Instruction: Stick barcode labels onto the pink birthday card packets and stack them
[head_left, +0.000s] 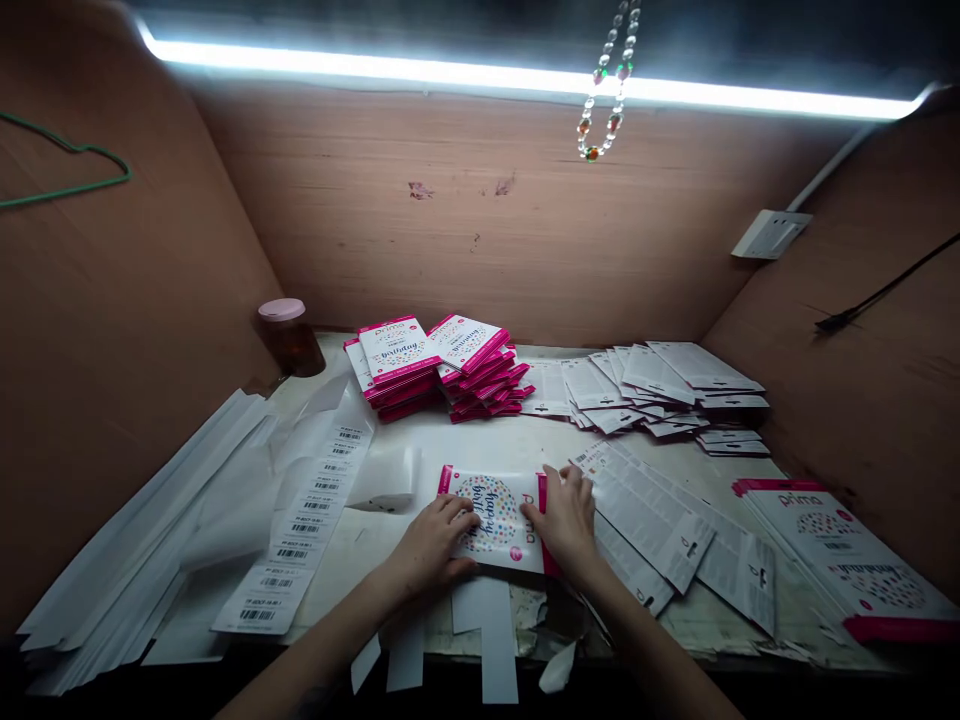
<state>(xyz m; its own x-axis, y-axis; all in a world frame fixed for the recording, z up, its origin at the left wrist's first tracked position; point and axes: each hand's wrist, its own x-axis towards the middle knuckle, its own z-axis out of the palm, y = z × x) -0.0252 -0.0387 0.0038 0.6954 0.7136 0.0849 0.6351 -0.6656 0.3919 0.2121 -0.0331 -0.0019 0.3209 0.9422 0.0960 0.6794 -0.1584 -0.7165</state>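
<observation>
A white and pink "prima" birthday packet [495, 515] lies sideways at the middle of the table, front face up. My left hand [439, 540] rests on its left part with the fingers spread a little. My right hand [566, 515] is at its right end, thumb on the face and fingers over the pink edge. Left of the packet lies a strip of barcode labels [300, 545]. White paper strips [496, 640] stick out below the packet at the table's front edge.
Pink and white packet stacks [397, 350] stand at the back, beside a lidded jar [292, 335]. Face-down packets [652, 500] spread to the right, near a larger pile [847, 560]. Long white sheets [165, 520] fill the left side.
</observation>
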